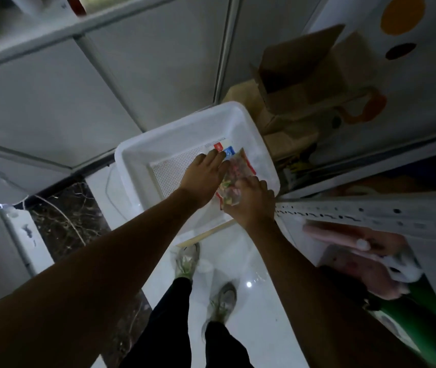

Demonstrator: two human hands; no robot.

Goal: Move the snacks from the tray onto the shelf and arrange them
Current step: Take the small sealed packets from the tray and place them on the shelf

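A white plastic tray (142, 166) stands on the floor ahead of me, its perforated bottom partly bare. Inside it, at the right, lies a clear snack bag (234, 171) with red and green print. Behind that bag a white packet (225, 147) with red and blue patches lies flat. My right hand (251, 200) grips the near end of the clear bag. My left hand (203, 176) reaches into the tray, its fingers stretched over the bag's left edge and the white packet. The white perforated shelf (370, 211) runs along the right.
Open cardboard boxes (304, 75) stand behind the tray on the right. Pink packets (357, 243) and a green object (429, 309) lie on the lower shelf at right. White shelving (52, 35) rises on the left. My feet (206, 282) stand on the glossy white floor.
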